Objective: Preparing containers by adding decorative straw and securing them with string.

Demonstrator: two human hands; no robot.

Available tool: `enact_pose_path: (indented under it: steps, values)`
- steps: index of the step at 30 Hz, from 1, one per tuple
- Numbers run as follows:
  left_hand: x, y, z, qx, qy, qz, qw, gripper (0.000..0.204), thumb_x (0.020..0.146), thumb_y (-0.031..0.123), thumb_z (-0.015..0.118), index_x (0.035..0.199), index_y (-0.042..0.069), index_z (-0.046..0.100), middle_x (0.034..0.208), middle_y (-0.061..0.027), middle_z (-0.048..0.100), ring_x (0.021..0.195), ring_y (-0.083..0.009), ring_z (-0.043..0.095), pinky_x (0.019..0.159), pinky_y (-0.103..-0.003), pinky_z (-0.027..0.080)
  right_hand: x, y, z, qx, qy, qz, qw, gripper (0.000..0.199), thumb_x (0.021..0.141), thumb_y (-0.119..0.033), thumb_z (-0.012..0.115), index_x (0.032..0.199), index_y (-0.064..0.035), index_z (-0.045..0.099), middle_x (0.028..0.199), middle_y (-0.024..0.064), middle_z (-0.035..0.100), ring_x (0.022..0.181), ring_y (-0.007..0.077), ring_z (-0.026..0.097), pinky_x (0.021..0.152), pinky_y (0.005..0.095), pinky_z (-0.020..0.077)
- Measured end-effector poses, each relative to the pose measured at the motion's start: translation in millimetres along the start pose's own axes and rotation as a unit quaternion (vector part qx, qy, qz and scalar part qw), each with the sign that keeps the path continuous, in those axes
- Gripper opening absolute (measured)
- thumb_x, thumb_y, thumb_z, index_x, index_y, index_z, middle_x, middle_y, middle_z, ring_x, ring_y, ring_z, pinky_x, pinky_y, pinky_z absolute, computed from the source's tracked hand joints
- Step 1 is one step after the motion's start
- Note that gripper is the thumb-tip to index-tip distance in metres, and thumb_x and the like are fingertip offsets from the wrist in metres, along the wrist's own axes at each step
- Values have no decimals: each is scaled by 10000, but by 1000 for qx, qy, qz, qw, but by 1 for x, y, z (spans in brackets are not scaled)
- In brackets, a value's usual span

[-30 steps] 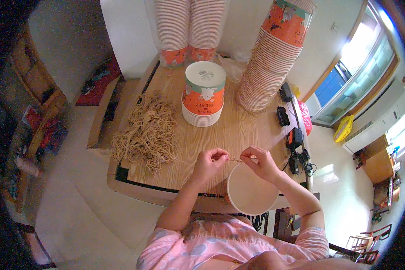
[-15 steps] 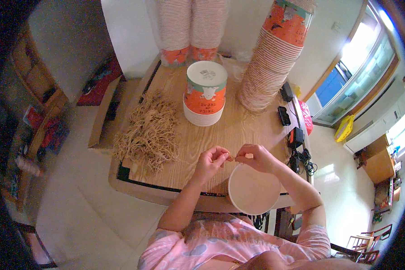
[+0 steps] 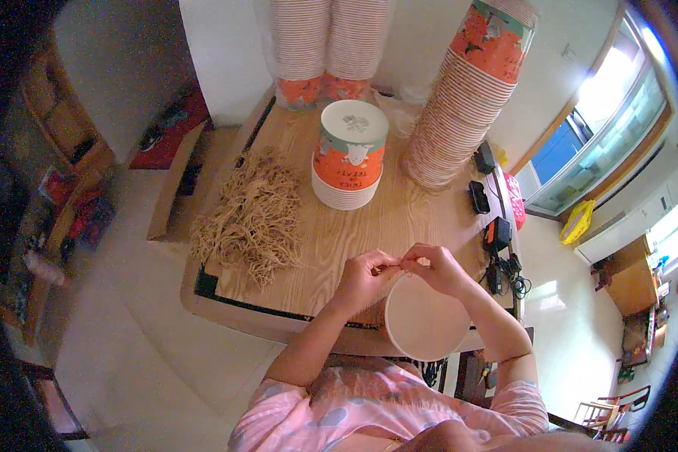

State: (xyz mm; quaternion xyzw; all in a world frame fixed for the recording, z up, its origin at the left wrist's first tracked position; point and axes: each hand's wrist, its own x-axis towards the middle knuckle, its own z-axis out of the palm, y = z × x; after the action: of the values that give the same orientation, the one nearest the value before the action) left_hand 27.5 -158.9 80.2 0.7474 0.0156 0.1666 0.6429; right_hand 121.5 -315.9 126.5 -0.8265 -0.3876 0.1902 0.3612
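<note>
Above the far rim of an open paper bucket (image 3: 428,320), white inside, my two hands meet at their fingertips. My left hand (image 3: 363,280) is closed in a pinch, and my right hand (image 3: 438,271) pinches right against it. A short bit of thin tan cord shows below the fingertips at the bucket's rim; most of it is hidden by my fingers. The bucket stands mouth up at the near table edge, close to my body. To the left lies a loose heap of tan cords (image 3: 252,218).
An upside-down stack of orange and green printed buckets (image 3: 349,166) stands mid-table. A tall, leaning bucket stack (image 3: 463,105) rises behind it on the right, with wrapped stacks (image 3: 301,45) at the back. Black adapters and cables (image 3: 497,260) line the right edge. An open cardboard box (image 3: 175,188) is at left.
My hands have come together; the small gap between their fingertips has closed. Both still pinch above the bucket's rim. The view has shifted slightly.
</note>
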Motion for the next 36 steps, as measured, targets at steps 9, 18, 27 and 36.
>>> enact_pose_path:
  steps: [9, 18, 27, 36]
  values:
    - [3, 7, 1, 29, -10, -37, 999, 128, 785, 99, 684, 854, 5, 633, 785, -72, 652, 688, -113, 616, 619, -255, 499, 0, 2, 1, 4, -5, 9, 1000, 145, 865, -162, 597, 884, -18, 610, 774, 65, 608, 709, 141, 557, 614, 290, 462]
    - [-3, -14, -2, 22, 10, -33, 999, 113, 769, 110, 674, 821, 21, 627, 694, -17, 612, 583, -72, 514, 550, -236, 443, -1, 6, 5, -16, 9, -26, 999, 137, 861, -148, 590, 897, -16, 594, 822, 96, 615, 755, 186, 592, 649, 316, 495]
    - [-1, -18, -13, 3, -16, -62, 998, 122, 784, 133, 689, 847, 38, 646, 692, 11, 609, 586, -55, 508, 552, -227, 441, -1, 3, 3, 15, 8, -4, 1000, 137, 848, -156, 595, 873, -24, 622, 853, 127, 634, 802, 257, 617, 708, 357, 483]
    - [-1, -17, -3, 10, -40, -78, 996, 183, 814, 176, 675, 900, 14, 663, 729, -20, 646, 607, -82, 546, 590, -242, 467, -2, 4, 3, -12, 8, -24, 1000, 138, 875, -139, 568, 910, -6, 578, 809, 87, 625, 756, 165, 593, 645, 305, 482]
